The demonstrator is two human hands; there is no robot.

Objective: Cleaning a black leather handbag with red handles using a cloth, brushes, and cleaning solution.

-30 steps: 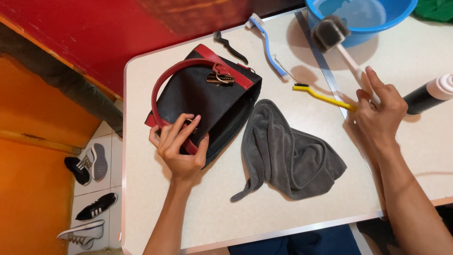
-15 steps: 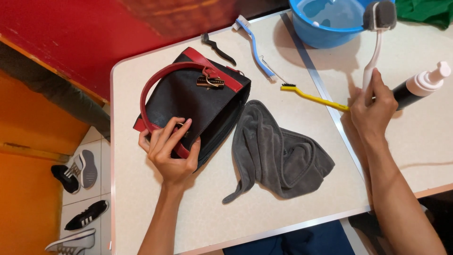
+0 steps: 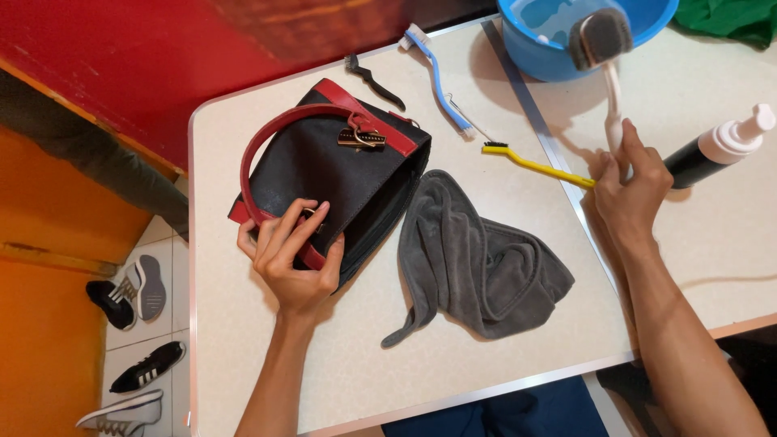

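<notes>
Between handbag [image 3: 340,174] and bottle [image 3: 712,150] — grey cloth [image 3: 477,259], yellow brush [image 3: 534,164]

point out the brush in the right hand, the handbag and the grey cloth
brush [image 3: 600,36], head camera view, on its dark head above the blue basin
handbag [image 3: 348,174], head camera view, on its black side panel
grey cloth [image 3: 477,263], head camera view, on the middle of its crumpled folds
</notes>
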